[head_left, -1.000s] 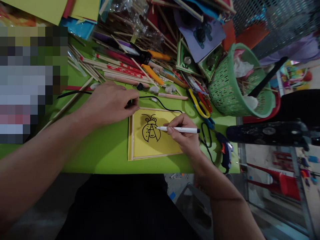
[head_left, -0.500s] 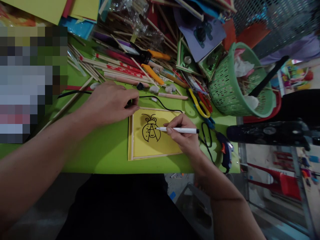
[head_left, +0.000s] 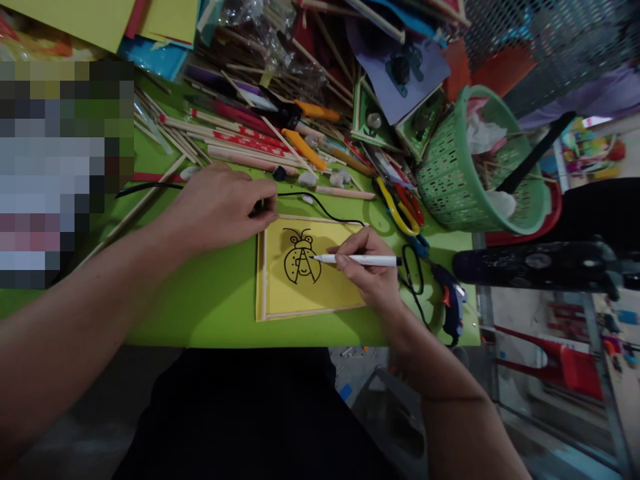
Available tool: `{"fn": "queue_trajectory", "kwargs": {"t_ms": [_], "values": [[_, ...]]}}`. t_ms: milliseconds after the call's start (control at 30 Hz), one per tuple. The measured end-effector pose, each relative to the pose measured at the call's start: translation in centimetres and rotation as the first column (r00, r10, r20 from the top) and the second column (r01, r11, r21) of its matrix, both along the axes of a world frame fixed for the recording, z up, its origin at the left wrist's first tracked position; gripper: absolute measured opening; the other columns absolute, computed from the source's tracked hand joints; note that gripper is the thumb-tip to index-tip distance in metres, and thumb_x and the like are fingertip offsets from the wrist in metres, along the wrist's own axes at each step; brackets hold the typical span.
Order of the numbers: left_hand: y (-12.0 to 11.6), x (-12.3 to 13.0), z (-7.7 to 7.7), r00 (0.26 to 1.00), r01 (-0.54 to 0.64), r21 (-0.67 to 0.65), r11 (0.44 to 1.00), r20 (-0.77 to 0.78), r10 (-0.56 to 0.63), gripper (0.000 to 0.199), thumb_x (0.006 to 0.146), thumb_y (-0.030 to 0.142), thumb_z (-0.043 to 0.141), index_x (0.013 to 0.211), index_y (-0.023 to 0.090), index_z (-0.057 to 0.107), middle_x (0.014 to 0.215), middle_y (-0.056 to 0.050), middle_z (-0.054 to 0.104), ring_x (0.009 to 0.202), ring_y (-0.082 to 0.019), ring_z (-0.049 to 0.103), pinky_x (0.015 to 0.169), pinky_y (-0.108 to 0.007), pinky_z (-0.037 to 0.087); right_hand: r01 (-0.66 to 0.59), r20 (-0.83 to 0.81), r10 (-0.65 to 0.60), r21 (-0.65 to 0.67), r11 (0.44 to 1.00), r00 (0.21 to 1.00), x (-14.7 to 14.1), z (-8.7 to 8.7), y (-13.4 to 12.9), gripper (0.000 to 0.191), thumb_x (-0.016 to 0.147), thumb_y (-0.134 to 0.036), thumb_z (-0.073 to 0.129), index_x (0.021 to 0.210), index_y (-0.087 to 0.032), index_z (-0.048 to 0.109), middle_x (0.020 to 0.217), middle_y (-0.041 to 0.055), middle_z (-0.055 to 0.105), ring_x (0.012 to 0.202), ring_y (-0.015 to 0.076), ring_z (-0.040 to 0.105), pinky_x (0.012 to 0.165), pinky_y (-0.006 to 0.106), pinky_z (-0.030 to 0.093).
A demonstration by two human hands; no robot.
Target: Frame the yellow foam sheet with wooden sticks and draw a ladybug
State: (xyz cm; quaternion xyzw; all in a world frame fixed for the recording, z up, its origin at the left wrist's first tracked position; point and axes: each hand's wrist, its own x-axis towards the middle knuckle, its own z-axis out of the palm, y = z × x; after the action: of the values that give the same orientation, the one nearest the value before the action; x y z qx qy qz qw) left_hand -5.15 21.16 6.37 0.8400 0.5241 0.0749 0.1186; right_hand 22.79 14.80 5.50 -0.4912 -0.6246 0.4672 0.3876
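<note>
A yellow card (head_left: 330, 291) edged with thin wooden sticks lies on the green tabletop, with a ladybug drawing (head_left: 302, 260) in black line on it. My right hand (head_left: 373, 270) rests over the card's right side, gripping a white marker (head_left: 377, 261). The marker's black tip meets the right wing of the ladybug. My left hand (head_left: 225, 200) is curled at the card's top left corner, its thumb tip touching the edge there. Something dark shows between its thumb and forefinger, too shaded to name. A black cable (head_left: 333, 215) runs behind the card.
Wooden sticks (head_left: 240, 137), yellow-handled scissors (head_left: 400, 210) and orange-handled cutters (head_left: 307, 148) crowd the back. On the right are a glue gun (head_left: 453, 300), a green basket (head_left: 445, 173) with scraps and a black post (head_left: 535, 263). A pixelated patch covers the left.
The marker and my right hand have shifted very slightly right, the tip now nearer the right wing's edge. My left hand and the card stay put.
</note>
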Motion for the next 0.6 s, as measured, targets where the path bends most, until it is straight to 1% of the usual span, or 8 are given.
{"fn": "queue_trajectory", "kwargs": {"t_ms": [100,233,400,600], "values": [[-0.03,-0.03,-0.01,1.0,0.0,0.008,1.0,-0.011,0.0,0.025,0.098,0.036,0.054,0.099,0.022,0.074,0.081,-0.004,0.07,0.08,-0.023,0.064,0.081,-0.035,0.043,0.002,-0.014,-0.002,-0.005,1.0,1.0,0.17,-0.05,-0.12,0.023,0.087,-0.039,0.081,0.084,-0.025,0.063,0.075,-0.0034,0.065,0.061,0.0121,0.056,0.064,0.032,0.057],[-0.06,-0.09,-0.09,1.0,0.011,0.021,1.0,-0.002,-0.011,0.026,0.099,0.036,0.052,0.1,0.022,0.074,0.082,-0.004,0.071,0.079,-0.022,0.062,0.078,-0.034,0.039,0.002,-0.004,-0.002,-0.008,1.0,1.0,0.41,-0.06,-0.2,0.02,0.086,-0.037,0.081,0.084,-0.025,0.066,0.076,-0.0025,0.068,0.065,0.0135,0.063,0.066,0.032,0.059],[0.07,-0.11,-0.32,1.0,-0.002,0.019,1.0,-0.013,0.002,0.027,0.097,0.035,0.052,0.103,0.022,0.075,0.081,-0.004,0.07,0.077,-0.022,0.059,0.073,-0.033,0.034,-0.002,-0.008,0.002,0.002,1.0,1.0,0.5,-0.03,-0.21,0.015,0.085,-0.032,0.081,0.084,-0.024,0.067,0.076,-0.0022,0.069,0.08,0.0174,0.074,0.072,0.033,0.061],[0.15,-0.05,-0.33,1.0,0.003,0.013,1.0,0.009,-0.003,0.024,0.095,0.034,0.055,0.099,0.023,0.075,0.074,-0.002,0.067,0.072,-0.021,0.057,0.071,-0.032,0.033,0.002,0.025,-0.002,-0.009,1.0,1.0,0.36,-0.04,-0.21,0.017,0.085,-0.034,0.08,0.083,-0.025,0.065,0.077,-0.0021,0.069,0.086,0.0194,0.075,0.074,0.034,0.062]]}}
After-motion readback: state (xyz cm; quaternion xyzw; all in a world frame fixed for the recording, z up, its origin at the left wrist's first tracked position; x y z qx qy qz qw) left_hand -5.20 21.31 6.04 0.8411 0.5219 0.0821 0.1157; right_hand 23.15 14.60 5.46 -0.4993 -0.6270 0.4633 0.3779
